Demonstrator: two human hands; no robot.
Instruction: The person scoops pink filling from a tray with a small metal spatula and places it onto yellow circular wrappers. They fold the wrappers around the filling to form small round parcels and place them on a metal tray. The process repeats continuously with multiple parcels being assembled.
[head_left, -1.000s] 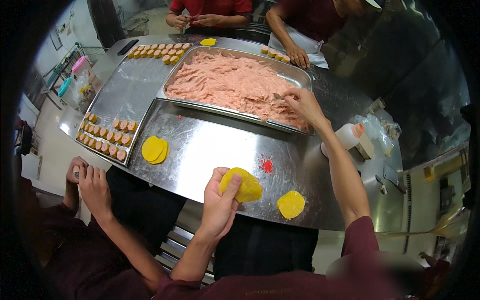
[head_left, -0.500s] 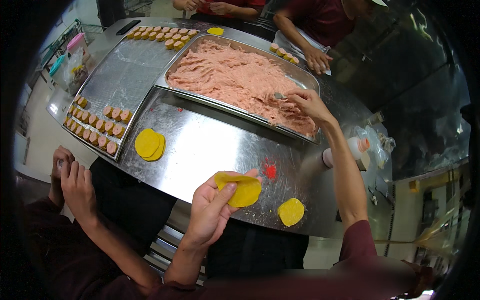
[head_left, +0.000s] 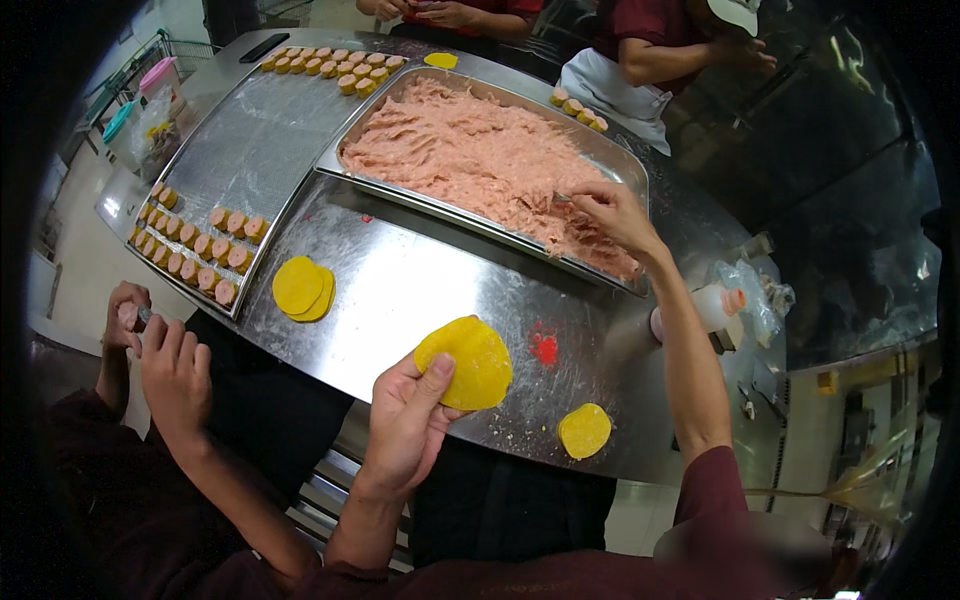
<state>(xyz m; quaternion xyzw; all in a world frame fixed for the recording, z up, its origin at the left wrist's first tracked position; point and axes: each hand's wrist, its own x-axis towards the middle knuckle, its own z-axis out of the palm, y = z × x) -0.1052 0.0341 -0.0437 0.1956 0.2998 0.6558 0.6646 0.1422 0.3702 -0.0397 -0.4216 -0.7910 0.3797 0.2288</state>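
Note:
My left hand (head_left: 402,425) holds a round yellow dumpling wrapper (head_left: 472,365) over the table's near edge, thumb on top and the fingers behind it. At the right end of the metal tray of pink minced meat (head_left: 460,145), my right hand (head_left: 618,213) pinches a small metal spreader (head_left: 562,197); its tip is in the meat. To the left lies a stack of yellow wrappers (head_left: 300,290). Another small stack of wrappers (head_left: 584,430) rests near the front edge, and a patch of red crumbs (head_left: 543,345) is on the steel between my hands.
A mesh tray (head_left: 240,140) at left carries rows of filled dumplings (head_left: 215,250). One co-worker's hands (head_left: 175,370) work at my left; other people stand across the table. A bottle with an orange cap (head_left: 715,305) and plastic bags (head_left: 765,290) stand at right.
The wrapper in my left hand, folded over before, now lies flatter and faces up. My right hand stays at the meat with the spreader. Across the table, a person's hand has left the tabletop.

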